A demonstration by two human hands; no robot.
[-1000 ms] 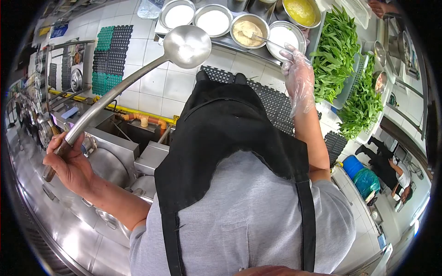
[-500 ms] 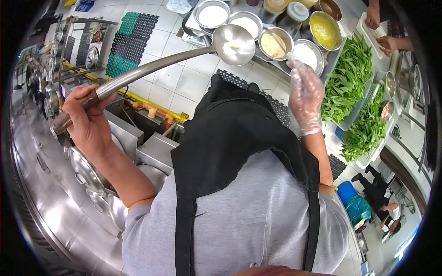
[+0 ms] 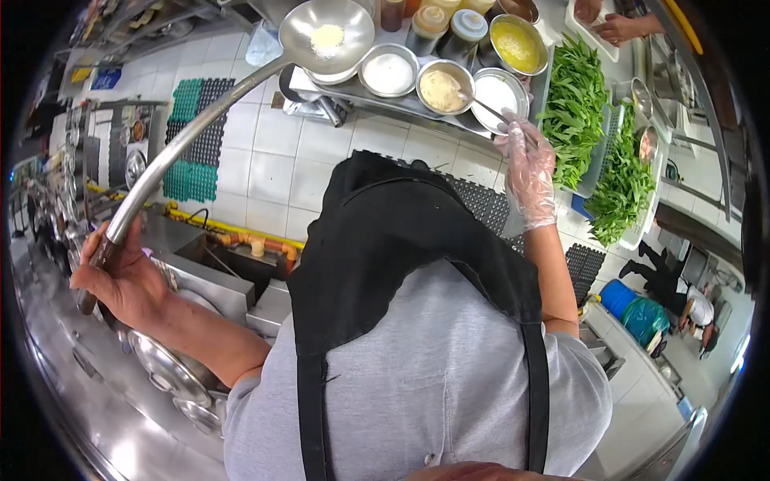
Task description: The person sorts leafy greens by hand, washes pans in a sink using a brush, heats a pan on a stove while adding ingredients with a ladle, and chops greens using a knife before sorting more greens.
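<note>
My left hand [image 3: 127, 276] is closed around the dark grip of a long metal ladle [image 3: 305, 32]. The ladle's bowl is at the top centre, above the counter's left end, with a small mound of pale yellow powder [image 3: 327, 40] in it. My right hand [image 3: 531, 164], in a clear plastic glove, is closed on the handle of a thin metal spoon [image 3: 486, 108]. The spoon's far end lies in a metal bowl of beige powder [image 3: 441, 88]. Beside that bowl stand two bowls of white powder, one to the right [image 3: 499, 100] and one to the left [image 3: 388, 74].
Squeeze bottles [image 3: 465, 36] and a pot of yellow liquid [image 3: 518, 44] stand behind the bowls. Leafy greens [image 3: 573, 112] fill trays at the right. Another person's hands [image 3: 618, 28] work at the top right. Pot lids [image 3: 164, 365] lie at the lower left.
The ladle's bowl has moved left and up, away from the powder bowls, and more powder shows in it. The spoon is now visible in my right hand, reaching into the beige powder.
</note>
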